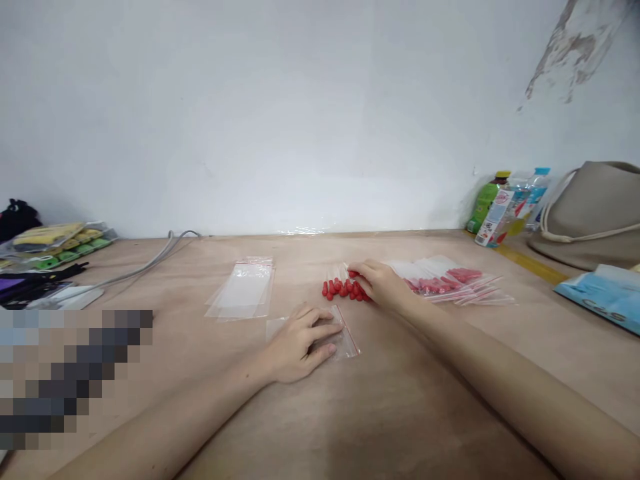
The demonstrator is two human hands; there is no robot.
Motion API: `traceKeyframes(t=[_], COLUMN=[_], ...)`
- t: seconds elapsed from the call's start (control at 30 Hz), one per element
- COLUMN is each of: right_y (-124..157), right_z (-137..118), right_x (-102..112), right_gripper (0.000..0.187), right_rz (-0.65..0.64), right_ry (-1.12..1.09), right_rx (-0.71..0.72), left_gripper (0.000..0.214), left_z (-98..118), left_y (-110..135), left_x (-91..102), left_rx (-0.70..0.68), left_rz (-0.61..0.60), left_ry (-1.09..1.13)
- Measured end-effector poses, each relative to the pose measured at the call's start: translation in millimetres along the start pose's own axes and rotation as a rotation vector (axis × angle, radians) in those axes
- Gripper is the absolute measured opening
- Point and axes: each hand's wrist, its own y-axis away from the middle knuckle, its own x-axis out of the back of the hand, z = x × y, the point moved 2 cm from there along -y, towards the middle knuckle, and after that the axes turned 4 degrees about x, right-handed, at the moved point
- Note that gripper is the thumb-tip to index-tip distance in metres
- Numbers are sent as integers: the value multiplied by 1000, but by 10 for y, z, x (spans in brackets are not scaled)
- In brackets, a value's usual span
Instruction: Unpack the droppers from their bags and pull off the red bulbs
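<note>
My left hand (pixel 305 343) lies on a small clear zip bag (pixel 346 343) with a red seal line, its fingers stretched out. Beyond it is a row of droppers (pixel 343 288), with red bulbs towards me and thin clear stems pointing away. At the right end of that row, my right hand (pixel 383 283) has its fingers closed on a red-bulbed dropper (pixel 353 273); the fingers partly hide it. Flat clear zip bags (pixel 245 287) are stacked on the left. Right of my right hand, several filled bags (pixel 445 283) with red-bulbed droppers overlap in a pile.
A grey cable (pixel 145 267) runs over the wooden table (pixel 400 413) at left, near packaged yellow and green goods (pixel 60 243). Bottles (pixel 485 203), a grey bag (pixel 590 207) and a blue packet (pixel 600 297) stand or lie at right. A wall (pixel 320 120) closes off the back.
</note>
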Motion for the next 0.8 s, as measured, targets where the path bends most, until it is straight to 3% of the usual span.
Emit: traceKeyframes(t=[0.13,0.27,0.4,0.47,0.57,0.67,0.8], right_y=[-55,-100,-64,29,253,469,574], right_z=[29,23,-119,-263,-507,-672,-712], right_x=[-100,-63,97,160,159,69,-11], right_gripper=[26,38,37,25,17,16,16], right_rz=[-175,-226,-106,-13,27,-90,-173], right_ry=[100,89,-1,-76,-166,-201,-221], right_rx=[45,-31,-120,-104,-27,48,37], left_gripper=[38,39,42,44,46,37,28], left_z=[-2,-10,-41,-55,-50,-51,-180], left_y=[5,-6,-6,-5,-12,-23,-5], left_x=[4,6,-3,-13,-19,-11,9], left_rx=[13,23,-5,-9,17,124,372], left_rz=[-11,-25,-68,-88,-61,47,198], left_ry=[4,-8,-45,-43,17,131,207])
